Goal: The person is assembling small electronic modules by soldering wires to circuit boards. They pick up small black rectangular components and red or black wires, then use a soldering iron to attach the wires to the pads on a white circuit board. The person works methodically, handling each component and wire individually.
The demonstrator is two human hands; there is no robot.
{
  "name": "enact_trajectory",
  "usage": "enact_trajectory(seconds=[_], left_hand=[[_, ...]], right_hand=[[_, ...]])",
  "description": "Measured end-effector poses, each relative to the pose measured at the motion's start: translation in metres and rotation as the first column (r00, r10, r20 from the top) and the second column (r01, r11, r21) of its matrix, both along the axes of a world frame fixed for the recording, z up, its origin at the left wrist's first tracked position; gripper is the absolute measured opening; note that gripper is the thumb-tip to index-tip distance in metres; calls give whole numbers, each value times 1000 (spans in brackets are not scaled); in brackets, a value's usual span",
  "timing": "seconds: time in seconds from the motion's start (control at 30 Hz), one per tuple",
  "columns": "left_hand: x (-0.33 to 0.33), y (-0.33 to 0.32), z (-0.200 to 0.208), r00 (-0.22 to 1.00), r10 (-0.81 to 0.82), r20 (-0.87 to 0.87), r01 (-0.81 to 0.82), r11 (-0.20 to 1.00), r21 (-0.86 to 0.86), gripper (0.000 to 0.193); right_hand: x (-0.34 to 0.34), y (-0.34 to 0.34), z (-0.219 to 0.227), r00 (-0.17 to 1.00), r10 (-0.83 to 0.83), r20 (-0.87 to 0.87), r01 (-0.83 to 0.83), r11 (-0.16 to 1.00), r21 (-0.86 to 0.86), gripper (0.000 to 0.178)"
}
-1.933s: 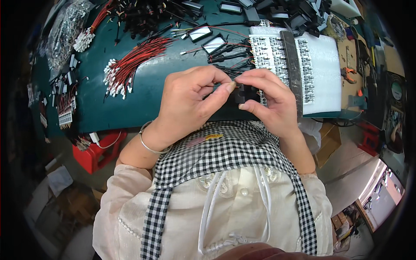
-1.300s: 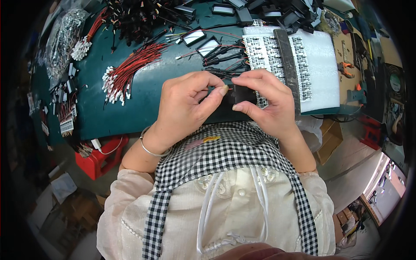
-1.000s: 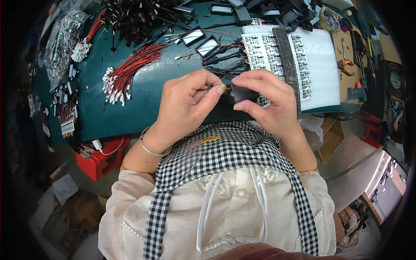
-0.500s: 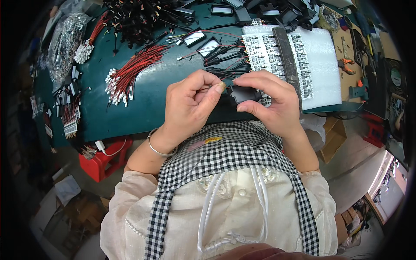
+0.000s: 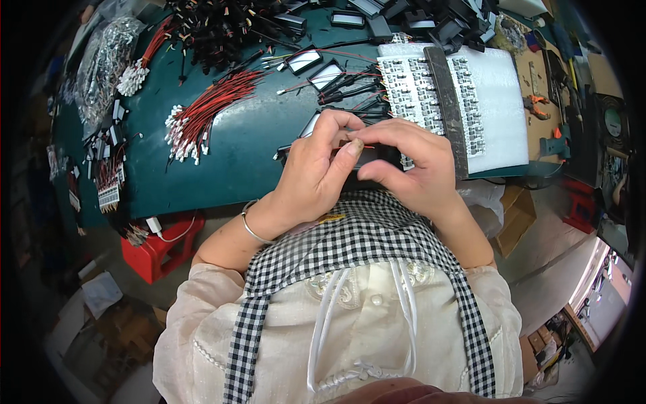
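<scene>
Over the near edge of the table, my two hands come together at a small black plastic housing (image 5: 367,157). My right hand (image 5: 422,160) curls round it, index finger along the far side and thumb on the near side. My left hand (image 5: 311,167) is closed in a pinch, its thumb and index tip meeting at the housing's left end. A thin red wire (image 5: 365,147) shows by those fingertips and runs across the housing. The fingers hide much of both. Just beyond my left hand lies another framed black housing (image 5: 309,125) with a light face.
A bundle of red wires (image 5: 219,101) with white plugs lies left. White foam (image 5: 503,108) carries rows of small circuit boards (image 5: 414,84) under a dark bar (image 5: 445,108). Black housings (image 5: 451,27) and cables (image 5: 212,30) pile up at the back. A red stool (image 5: 158,250) stands below left.
My left hand has moved right, closer to my right hand. More of the housing is now covered by fingers, and the red wire shows across it. My right hand has shifted slightly left.
</scene>
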State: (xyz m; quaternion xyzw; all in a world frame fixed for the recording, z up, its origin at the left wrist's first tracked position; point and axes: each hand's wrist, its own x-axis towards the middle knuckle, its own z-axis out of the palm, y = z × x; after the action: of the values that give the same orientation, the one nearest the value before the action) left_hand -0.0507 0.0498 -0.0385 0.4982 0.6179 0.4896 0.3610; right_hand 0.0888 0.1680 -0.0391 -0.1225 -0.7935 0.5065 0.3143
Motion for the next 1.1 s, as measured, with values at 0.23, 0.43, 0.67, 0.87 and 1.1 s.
enact_trajectory(seconds=[0.23, 0.43, 0.67, 0.87, 1.1], left_hand=[[-1, -3, -3, 996, 33, 79, -28, 997, -66, 26], [-32, -8, 5, 982, 179, -64, -180, 984, -10, 21], [-59, -9, -35, 901, 340, -270, -386, 911, -142, 21], [-57, -15, -49, 688, 300, -661, -305, 946, 112, 9], [-83, -30, -31, 650, 358, -670, -398, 912, 101, 11]], right_hand=[[-5, 3, 0, 998, -43, -40, 53, 953, 298, 11], [13, 37, 14, 993, -119, -4, 119, 982, 150, 9], [5, 89, 7, 960, -145, 240, 92, 971, 221, 35], [-42, 136, -3, 885, -433, 169, 166, 634, 756, 25], [-73, 160, 0, 741, -524, 419, 22, 643, 765, 23]])
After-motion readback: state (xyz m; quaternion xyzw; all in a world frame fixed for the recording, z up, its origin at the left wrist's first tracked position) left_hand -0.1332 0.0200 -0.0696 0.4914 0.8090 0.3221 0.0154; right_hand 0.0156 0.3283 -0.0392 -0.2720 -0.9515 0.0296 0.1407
